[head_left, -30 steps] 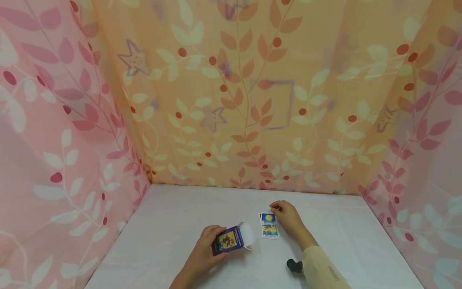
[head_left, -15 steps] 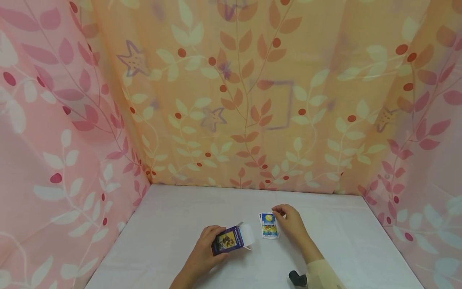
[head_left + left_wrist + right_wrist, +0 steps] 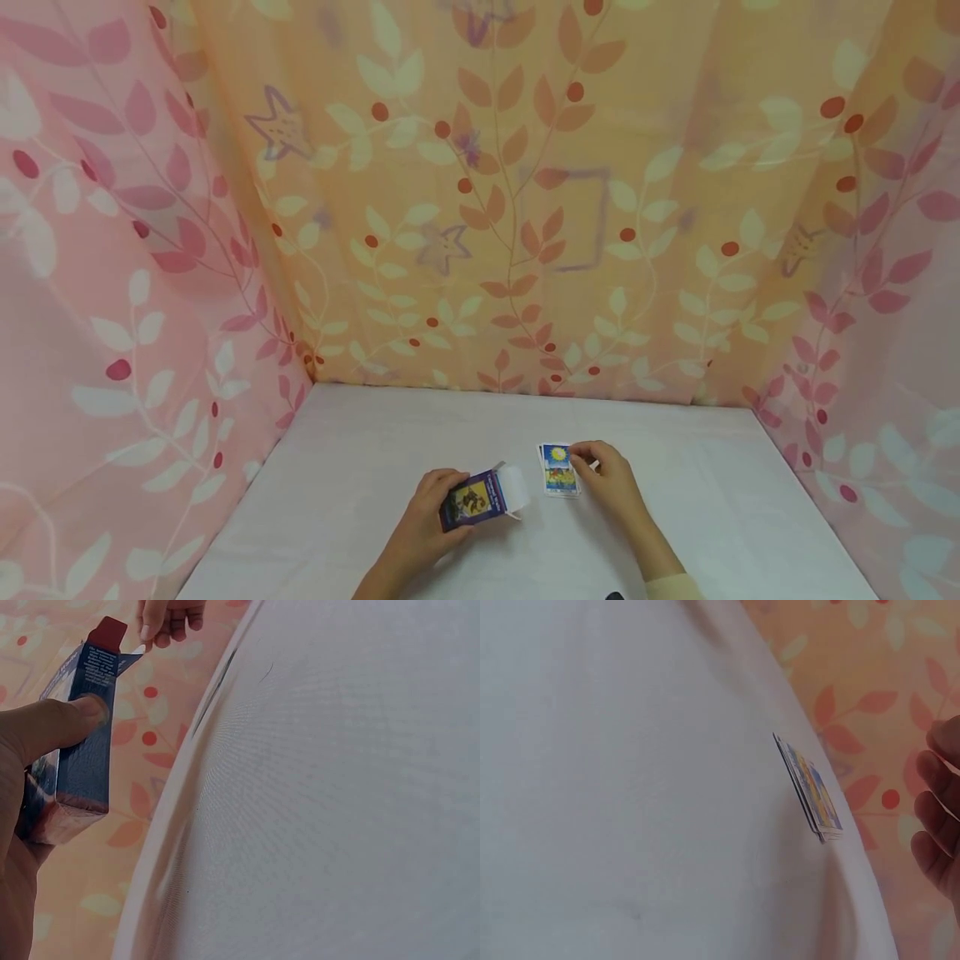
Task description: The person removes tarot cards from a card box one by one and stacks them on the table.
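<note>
In the head view my left hand point(image 3: 425, 521) grips a dark blue tarot card box point(image 3: 474, 498), its white end flap standing open toward the right. The left wrist view shows the thumb pressed on the narrow side of the box point(image 3: 88, 750). To the right of the box lies a small stack of tarot cards point(image 3: 560, 473), slightly fanned, with a sun picture face up on top. My right hand point(image 3: 611, 479) hovers at the stack's upper right corner, fingers loosely curled and thumb near the index fingertip. No card shows between the fingers point(image 3: 935, 814) in the right wrist view.
A white cloth covers the table point(image 3: 390, 433). Patterned curtains stand around it, an orange one point(image 3: 495, 250) at the back and pink ones point(image 3: 142, 333) at the sides. A small black object point(image 3: 615, 596) shows at the bottom edge beside the right sleeve point(image 3: 673, 587).
My right hand has drawn back toward the body and slightly right, along the stack's upper right corner. The left hand, the box and the stack have stayed in place.
</note>
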A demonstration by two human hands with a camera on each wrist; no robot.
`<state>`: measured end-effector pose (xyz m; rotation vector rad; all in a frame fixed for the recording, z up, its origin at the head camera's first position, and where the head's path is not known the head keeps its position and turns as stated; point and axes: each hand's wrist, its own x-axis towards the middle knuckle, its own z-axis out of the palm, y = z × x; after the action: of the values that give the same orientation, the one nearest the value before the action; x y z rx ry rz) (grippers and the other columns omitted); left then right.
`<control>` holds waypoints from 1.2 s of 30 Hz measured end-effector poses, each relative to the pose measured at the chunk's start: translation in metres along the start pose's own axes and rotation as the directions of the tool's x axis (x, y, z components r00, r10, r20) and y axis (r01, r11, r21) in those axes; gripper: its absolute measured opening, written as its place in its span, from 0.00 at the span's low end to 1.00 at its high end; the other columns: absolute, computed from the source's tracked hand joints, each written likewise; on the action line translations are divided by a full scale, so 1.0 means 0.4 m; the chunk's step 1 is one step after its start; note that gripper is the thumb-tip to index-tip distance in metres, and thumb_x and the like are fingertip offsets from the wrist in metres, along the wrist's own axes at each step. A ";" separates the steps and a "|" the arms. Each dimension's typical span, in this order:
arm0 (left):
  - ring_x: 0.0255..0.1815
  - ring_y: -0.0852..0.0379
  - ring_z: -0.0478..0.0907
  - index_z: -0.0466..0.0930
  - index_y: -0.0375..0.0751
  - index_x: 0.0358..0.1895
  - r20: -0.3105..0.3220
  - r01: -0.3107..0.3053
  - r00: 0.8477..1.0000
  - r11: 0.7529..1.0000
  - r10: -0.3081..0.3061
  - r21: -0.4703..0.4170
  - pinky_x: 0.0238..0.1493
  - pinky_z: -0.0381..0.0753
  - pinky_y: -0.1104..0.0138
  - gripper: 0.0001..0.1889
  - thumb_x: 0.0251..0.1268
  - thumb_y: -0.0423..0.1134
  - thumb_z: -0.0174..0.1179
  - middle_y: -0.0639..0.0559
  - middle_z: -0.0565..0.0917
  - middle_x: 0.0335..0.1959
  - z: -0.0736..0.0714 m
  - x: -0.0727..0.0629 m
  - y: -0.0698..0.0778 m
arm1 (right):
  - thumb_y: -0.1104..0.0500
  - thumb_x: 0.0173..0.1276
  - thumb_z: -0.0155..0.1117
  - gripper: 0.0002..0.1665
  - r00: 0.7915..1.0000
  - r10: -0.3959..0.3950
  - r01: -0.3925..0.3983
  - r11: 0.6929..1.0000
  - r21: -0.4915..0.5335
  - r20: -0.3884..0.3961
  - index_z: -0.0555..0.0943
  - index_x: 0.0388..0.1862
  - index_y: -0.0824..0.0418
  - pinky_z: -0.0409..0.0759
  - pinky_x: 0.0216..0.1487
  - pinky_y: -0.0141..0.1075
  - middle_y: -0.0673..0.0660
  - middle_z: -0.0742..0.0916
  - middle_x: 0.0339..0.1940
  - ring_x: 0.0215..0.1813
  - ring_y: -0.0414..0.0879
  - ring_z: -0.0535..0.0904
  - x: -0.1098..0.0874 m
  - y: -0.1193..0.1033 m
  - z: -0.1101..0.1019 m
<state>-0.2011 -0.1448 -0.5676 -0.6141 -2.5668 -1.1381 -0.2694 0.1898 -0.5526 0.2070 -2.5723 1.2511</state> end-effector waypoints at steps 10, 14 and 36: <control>0.64 0.60 0.71 0.72 0.57 0.69 0.008 0.018 1.000 1.000 -0.018 0.013 0.65 0.79 0.53 0.42 0.48 0.45 0.82 0.63 0.72 0.63 -0.001 -0.002 -0.001 | 0.63 0.65 0.73 0.09 0.995 -0.075 0.078 0.996 0.037 -0.072 0.87 0.42 0.52 0.76 0.37 0.32 0.42 0.85 0.34 0.38 0.35 0.76 -0.067 -0.026 0.004; 0.63 0.60 0.71 0.72 0.56 0.70 0.005 0.010 1.000 1.000 -0.010 0.010 0.65 0.79 0.54 0.42 0.48 0.45 0.82 0.63 0.72 0.63 -0.002 0.000 -0.001 | 0.64 0.65 0.74 0.09 0.993 -0.098 0.101 0.994 0.038 -0.069 0.88 0.42 0.52 0.77 0.38 0.34 0.40 0.85 0.34 0.39 0.35 0.76 -0.077 -0.044 0.009; 0.64 0.61 0.71 0.74 0.51 0.69 -0.001 -0.002 1.000 1.000 0.002 -0.011 0.65 0.79 0.55 0.41 0.48 0.43 0.82 0.63 0.72 0.63 -0.002 -0.002 0.001 | 0.56 0.64 0.76 0.11 0.992 -0.126 0.125 0.990 0.068 0.021 0.87 0.43 0.43 0.77 0.42 0.33 0.32 0.82 0.36 0.42 0.36 0.77 -0.121 -0.112 0.041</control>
<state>-0.2003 -0.1453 -0.5673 -0.6181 -2.5602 -1.1527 -0.2152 0.1497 -0.5436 0.3942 -2.4971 1.2964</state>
